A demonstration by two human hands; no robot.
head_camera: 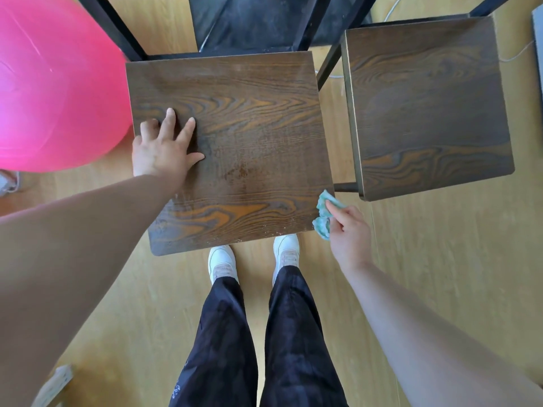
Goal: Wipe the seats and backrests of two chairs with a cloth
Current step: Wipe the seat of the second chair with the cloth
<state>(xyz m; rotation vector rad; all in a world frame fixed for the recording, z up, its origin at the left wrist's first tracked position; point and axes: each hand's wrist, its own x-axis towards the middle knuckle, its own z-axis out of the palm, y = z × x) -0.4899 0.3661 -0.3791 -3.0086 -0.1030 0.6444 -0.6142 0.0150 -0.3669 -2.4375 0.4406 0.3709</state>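
The left hand lies flat and released on the square, dark brown wood-grain seat of the nearer chair, palm down by the seat's left edge, fingers spread and straight and pointing toward the back edge. It holds nothing. The right hand grasps a crumpled teal cloth, fingers curled round it, with one fingertip pressed into the bunched fabric. The cloth sits against the seat's right edge, close to the front right corner, and most of it hangs just off the seat rather than on top of it. Pale scuffs and specks show along the seat's front edge and near its middle. A black metal frame rises from the seat's back edge. Just beside the right edge, across a narrow gap, stands a second chair with a matching dark wood-grain seat turned at a slight angle. A large glossy pink ball touches or nearly touches the nearer seat's left edge and back left corner. Below the front edge stand the person's white shoes and loose black trousers, the right toe tucked just under the seat. All of it rests on a light yellow wooden floor, where a thin white cable trails beyond the second chair.
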